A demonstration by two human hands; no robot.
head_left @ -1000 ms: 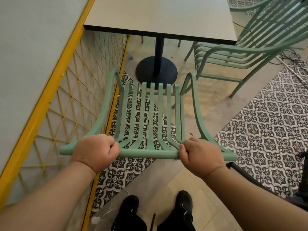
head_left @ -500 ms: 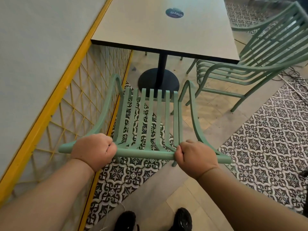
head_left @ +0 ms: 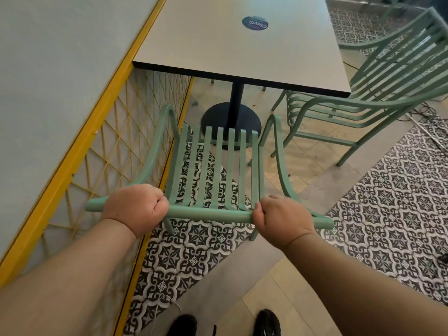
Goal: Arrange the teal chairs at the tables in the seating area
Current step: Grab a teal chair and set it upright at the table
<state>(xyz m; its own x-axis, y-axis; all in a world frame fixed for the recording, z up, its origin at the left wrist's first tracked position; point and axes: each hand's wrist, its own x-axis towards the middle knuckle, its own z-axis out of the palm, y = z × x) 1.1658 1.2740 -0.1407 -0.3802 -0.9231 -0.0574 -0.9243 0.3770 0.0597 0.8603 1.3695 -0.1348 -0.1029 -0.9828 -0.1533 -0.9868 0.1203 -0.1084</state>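
Observation:
A teal slatted chair (head_left: 218, 170) stands in front of me, its seat pointing toward the grey table (head_left: 242, 42). My left hand (head_left: 135, 207) grips the left part of the chair's top back rail. My right hand (head_left: 281, 219) grips the same rail further right. The chair's front edge lies near the table's black round base (head_left: 218, 117). A second teal chair (head_left: 363, 93) stands at the table's right side, its seat partly under the tabletop.
A wall with a yellow frame and yellow wire mesh (head_left: 116, 146) runs close along the chair's left side. Patterned black-and-white tiles (head_left: 388, 202) cover the floor. Cables (head_left: 431, 122) lie on the floor at the right. My shoes (head_left: 266, 323) show at the bottom.
The chair has moved forward toward the table with both hands still on its back rail. More of the tabletop, with its round blue sticker, has come into view.

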